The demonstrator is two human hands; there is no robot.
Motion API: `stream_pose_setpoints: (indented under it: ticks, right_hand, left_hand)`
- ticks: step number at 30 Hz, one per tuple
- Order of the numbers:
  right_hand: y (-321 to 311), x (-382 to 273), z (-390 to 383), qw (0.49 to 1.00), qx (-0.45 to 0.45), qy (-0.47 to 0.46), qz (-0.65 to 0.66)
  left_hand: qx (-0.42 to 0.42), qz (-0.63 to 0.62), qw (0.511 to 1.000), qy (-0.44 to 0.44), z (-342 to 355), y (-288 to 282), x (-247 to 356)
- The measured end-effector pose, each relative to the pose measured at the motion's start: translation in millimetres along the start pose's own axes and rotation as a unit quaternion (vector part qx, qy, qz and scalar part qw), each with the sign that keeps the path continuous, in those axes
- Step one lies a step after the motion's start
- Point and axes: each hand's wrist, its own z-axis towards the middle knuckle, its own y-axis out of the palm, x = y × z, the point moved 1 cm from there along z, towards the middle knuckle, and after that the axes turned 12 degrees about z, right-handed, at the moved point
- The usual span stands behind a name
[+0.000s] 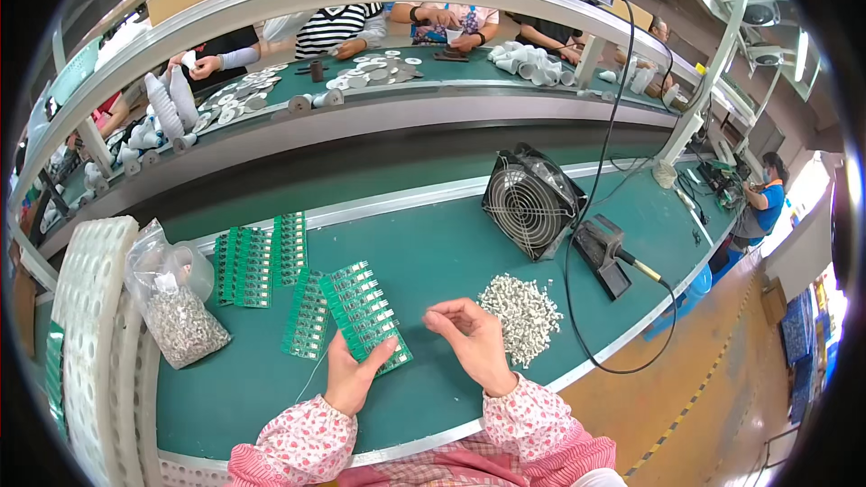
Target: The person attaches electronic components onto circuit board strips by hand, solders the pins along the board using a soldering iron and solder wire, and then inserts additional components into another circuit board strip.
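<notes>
My left hand is gripping a green circuit board panel by its near end, thumb pressing on top and fingers hiding beneath, probably so that most of its component rows are lying clear of my grip. The panel is pointing toward eleven o'clock, right in front of me. My right hand is hovering near its three o'clock side, fingers curling in toward the thumb; whether a small part is sitting between the tips I cannot tell from here.

Counting from the panel, a loose heap of white parts is lying at three o'clock, near my right hand, presumably for short reaches. A second panel is lying at nine, just beside the held one, and grouped panels are resting at ten, seemingly within my left hand's reach. A clear bag of small pale pieces is standing farther out at nine (it looks like a reserve). A black fan is facing my side from two o'clock, perhaps for moving air across the bench.
</notes>
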Motion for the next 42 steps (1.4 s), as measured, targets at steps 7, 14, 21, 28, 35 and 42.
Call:
stream_pose_setpoints:
  ticks: [7,14,21,28,35,42]
  right_hand:
    - [1,-6,-11,0.998,0.006,0.02,0.064]
    - [5,-7,-6,0.979,-0.01,0.117,0.167]
    - [19,2,-7,0.949,-0.042,0.207,0.235]
    - [26,2,-18,0.963,-0.057,0.189,0.184]
    - [27,-2,-16,0.966,-0.039,0.188,0.176]
    - [30,4,-19,0.97,-0.029,0.176,0.163]
  left_hand:
    - [0.024,0.006,0.999,0.024,-14,1,-3]
    - [0.013,0.055,0.998,0.038,-6,-4,-4]
    - [0.0,0.08,0.995,0.054,-4,-2,-3]
    - [0.016,0.106,0.993,0.058,-8,-1,-5]
    - [0.023,0.099,0.994,0.05,-9,1,-5]
    - [0.037,0.131,0.989,0.063,-9,4,-3]
